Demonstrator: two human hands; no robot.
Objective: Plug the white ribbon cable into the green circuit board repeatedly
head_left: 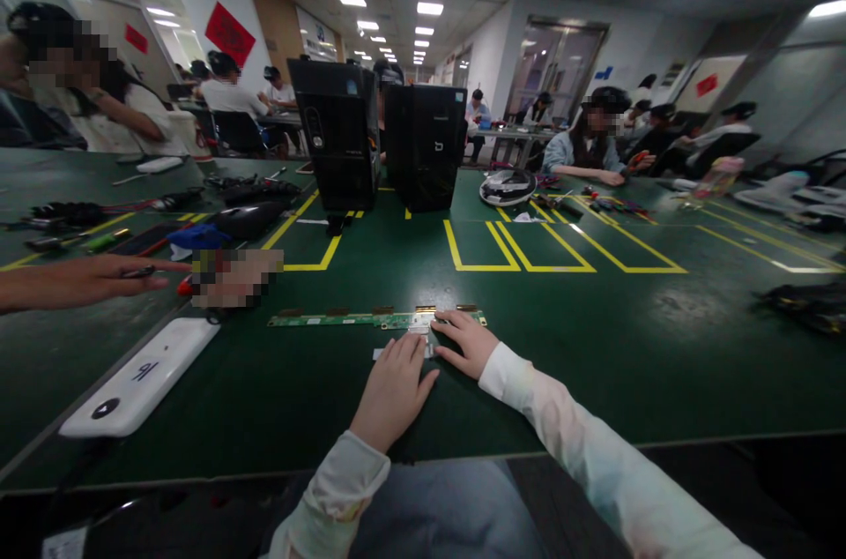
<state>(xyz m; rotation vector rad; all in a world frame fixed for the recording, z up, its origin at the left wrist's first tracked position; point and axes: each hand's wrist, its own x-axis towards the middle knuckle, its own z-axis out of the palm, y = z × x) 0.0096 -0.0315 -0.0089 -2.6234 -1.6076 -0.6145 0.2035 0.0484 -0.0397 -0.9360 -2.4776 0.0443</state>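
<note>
A long, narrow green circuit board (330,320) lies crosswise on the table, with gold-brown tabs along its far edge. A whitish flat piece (419,323), perhaps a ribbon cable, lies over its right half. My left hand (395,387) rests palm down in front of the board, fingers stretched out over the near end of that piece and beside a white strip (379,354). My right hand (468,343) reaches over the board's right part. Its fingers are spread, with the fingertips at the piece's right side. Whatever lies beneath my fingertips is hidden.
Another person's hand (85,281) reaches in from the left, near a white numbered device (142,378). Two black computer towers (340,136) stand at the back. Tools and cables (248,191) lie at left, a coiled cable (508,187) behind, black cables (806,306) at right.
</note>
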